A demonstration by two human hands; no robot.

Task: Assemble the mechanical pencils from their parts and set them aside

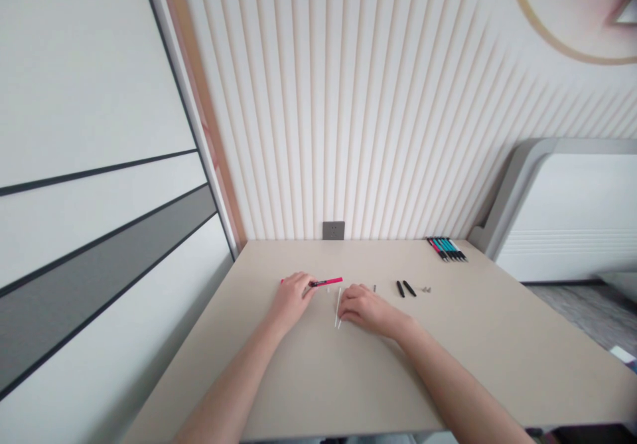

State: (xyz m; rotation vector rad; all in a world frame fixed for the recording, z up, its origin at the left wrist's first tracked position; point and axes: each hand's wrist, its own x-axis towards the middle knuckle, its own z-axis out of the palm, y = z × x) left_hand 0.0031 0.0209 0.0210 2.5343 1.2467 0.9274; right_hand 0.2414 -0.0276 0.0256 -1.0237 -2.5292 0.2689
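Note:
My left hand [293, 296] is closed around a slim pink pen barrel [329, 281] with a dark section at the fingers. A bit of pink also shows at the hand's far left side. Over the table's middle, my right hand [367, 306] has its fingers curled together on a thin white stick, like a pen refill [340, 324], mostly covered by the fingers. Beside it lies another white refill [337, 308] on the table. A tiny pale piece [328, 291] rests between the hands, and a small dark spring-like part [375, 288] is just beyond the right hand.
Two black pen grips [405, 289] lie right of my right hand, with small metallic tips [426, 290] beside them. A row of pens [446, 249], mostly teal, sits at the beige table's [308, 377] back right corner. A wall socket [333, 230] is behind the table.

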